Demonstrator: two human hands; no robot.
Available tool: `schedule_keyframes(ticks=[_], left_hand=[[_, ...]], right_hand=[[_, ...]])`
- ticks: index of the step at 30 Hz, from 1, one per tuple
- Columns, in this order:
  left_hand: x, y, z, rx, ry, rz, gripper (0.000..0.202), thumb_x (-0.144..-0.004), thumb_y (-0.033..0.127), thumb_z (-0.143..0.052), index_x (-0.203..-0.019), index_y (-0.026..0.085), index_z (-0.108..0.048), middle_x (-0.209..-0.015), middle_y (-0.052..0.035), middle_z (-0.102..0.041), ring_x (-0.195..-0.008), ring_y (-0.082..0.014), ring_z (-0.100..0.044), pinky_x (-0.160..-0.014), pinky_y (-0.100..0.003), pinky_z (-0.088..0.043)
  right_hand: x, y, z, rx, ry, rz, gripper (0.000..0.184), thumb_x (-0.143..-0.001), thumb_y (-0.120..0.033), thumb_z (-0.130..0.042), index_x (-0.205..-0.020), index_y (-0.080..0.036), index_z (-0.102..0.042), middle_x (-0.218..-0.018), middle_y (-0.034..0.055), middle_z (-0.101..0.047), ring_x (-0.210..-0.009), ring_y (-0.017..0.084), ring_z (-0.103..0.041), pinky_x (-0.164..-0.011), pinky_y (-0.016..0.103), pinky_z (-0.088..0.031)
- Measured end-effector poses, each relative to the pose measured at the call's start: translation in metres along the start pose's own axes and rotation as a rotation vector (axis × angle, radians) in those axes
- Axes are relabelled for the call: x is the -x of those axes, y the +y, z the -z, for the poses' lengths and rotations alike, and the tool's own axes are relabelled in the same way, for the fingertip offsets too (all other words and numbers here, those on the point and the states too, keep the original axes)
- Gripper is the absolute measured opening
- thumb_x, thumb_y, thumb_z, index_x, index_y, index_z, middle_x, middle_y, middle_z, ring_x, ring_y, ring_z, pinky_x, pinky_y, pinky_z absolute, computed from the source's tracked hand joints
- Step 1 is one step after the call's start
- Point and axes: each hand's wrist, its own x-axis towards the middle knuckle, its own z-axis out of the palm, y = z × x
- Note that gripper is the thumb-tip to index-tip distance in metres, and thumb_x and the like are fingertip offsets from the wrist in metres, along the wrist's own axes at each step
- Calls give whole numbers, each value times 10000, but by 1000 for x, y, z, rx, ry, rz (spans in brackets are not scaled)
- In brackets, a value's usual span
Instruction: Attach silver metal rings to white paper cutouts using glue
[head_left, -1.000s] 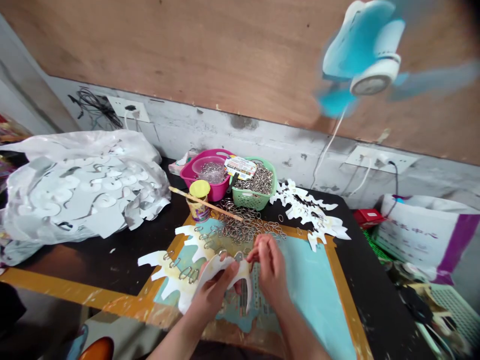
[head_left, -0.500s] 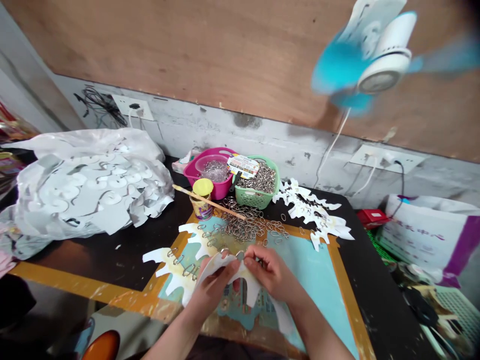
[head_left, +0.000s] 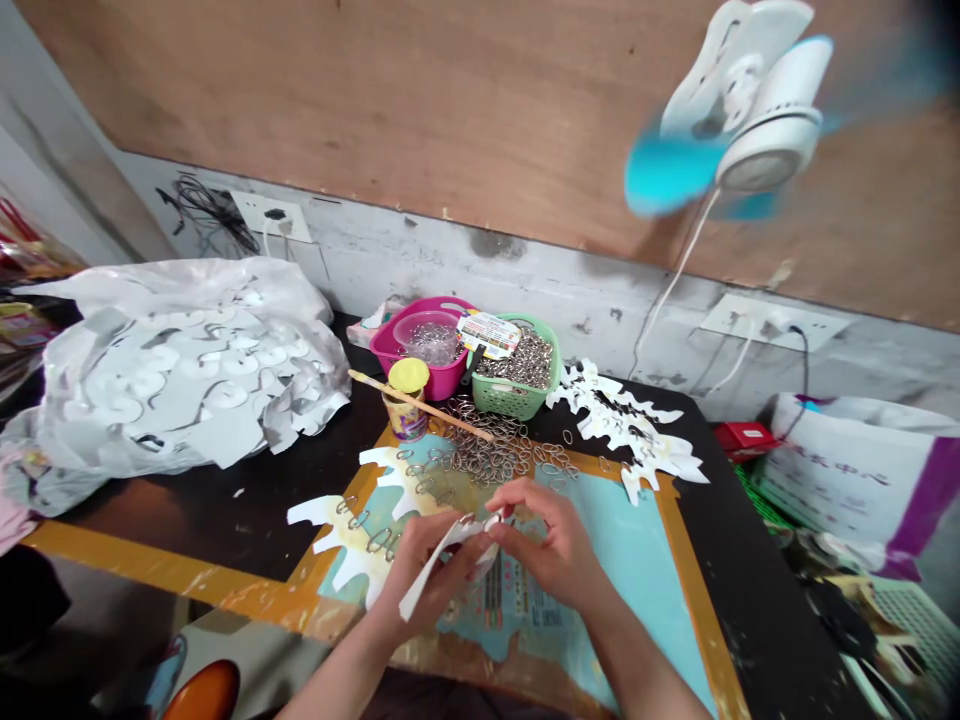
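Two bare hands: left (head_left: 427, 570), right (head_left: 544, 545); one curved white paper cutout (head_left: 442, 560) between them; two more white paper cutouts (head_left: 337, 530) (head_left: 622, 425) on table; one magenta plastic tub (head_left: 394, 345); one green plastic basket (head_left: 517, 400); one yellow-lidded cup (head_left: 405, 415); one wooden stick (head_left: 450, 415); one blue-and-white electric fan (head_left: 757, 110); two white wall sockets (head_left: 270, 215) (head_left: 772, 322); metal rings (head_left: 487, 450) too many to count

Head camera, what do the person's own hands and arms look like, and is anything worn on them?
Both hands are bare: the left hand and the right hand wear no gloves, and no rings or bands show. The forearms are bare too, no sleeves in view. Dark clothing shows between them at the bottom edge.
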Motion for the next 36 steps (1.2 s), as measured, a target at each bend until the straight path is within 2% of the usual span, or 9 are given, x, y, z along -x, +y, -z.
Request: schedule_keyframes(ticks=[4,8,11,15,19,23,26,32,36], left_hand=[[0,4,-8,-163,120,-146,390,-937,252,-605,-585,176,-455,-533,51,-432,-484,-78,-402,-475,-209,-284],[4,1,-15,-210,202,-241,351,-914,161,-575,-614,188,-395,-585,52,-378,-513,-84,-354,-485,-224,-239],[8,-1,-17,-220,202,-234,293,-911,144,-566,-641,185,-459,-609,38,-414,-530,-98,-389,-506,-233,-265],[9,6,-18,-151,216,-125,302,-917,227,-612,-626,181,-543,-590,22,-465,-523,-113,-431,-502,-238,-288],[4,18,-14,1,246,28,401,-906,357,-631,-552,184,-550,-499,18,-489,-465,-113,-425,-467,-239,-287],[0,19,-10,49,149,74,388,-900,363,-634,-567,180,-553,-495,24,-495,-452,-101,-412,-451,-225,-280],[2,8,-10,-66,166,-19,359,-877,274,-657,-564,184,-505,-522,34,-455,-478,-102,-407,-469,-223,-279],[8,-5,-17,-488,256,-398,218,-829,47,-445,-765,185,-601,-675,-29,-552,-554,-152,-462,-516,-260,-315],[12,-7,-17,-624,269,-521,261,-807,7,-432,-881,174,-617,-758,-66,-617,-630,-181,-528,-565,-271,-382]], right_hand=[[2,-5,-13,71,87,-31,137,-945,-263,-587,-849,-211,-669,-801,7,-660,-774,161,-596,-712,267,-430],[3,-2,-33,-58,249,-135,182,-942,-326,-562,-808,-208,-597,-744,-1,-577,-706,159,-525,-619,262,-388],[-4,1,-39,-223,350,-206,255,-963,-398,-542,-780,-220,-534,-703,-21,-485,-647,148,-447,-586,265,-356],[-16,7,-29,-273,474,-151,369,-1005,-454,-476,-712,-234,-430,-709,-16,-431,-665,158,-407,-633,287,-360],[-18,8,-13,-159,337,-94,428,-1001,-484,-476,-656,-231,-463,-683,3,-475,-680,175,-453,-658,307,-389],[-13,4,-6,-112,75,-143,198,-896,-403,-658,-841,-213,-656,-819,19,-640,-792,187,-573,-751,307,-434],[-9,-1,-10,-55,43,-171,170,-871,-330,-660,-761,-202,-647,-769,10,-649,-763,179,-586,-717,290,-428],[-5,0,-29,36,285,-203,244,-935,-359,-556,-762,-195,-607,-739,25,-602,-720,177,-551,-609,268,-402],[-7,9,-26,-34,351,-260,303,-961,-438,-527,-760,-212,-533,-655,-23,-479,-594,142,-429,-518,256,-329]])
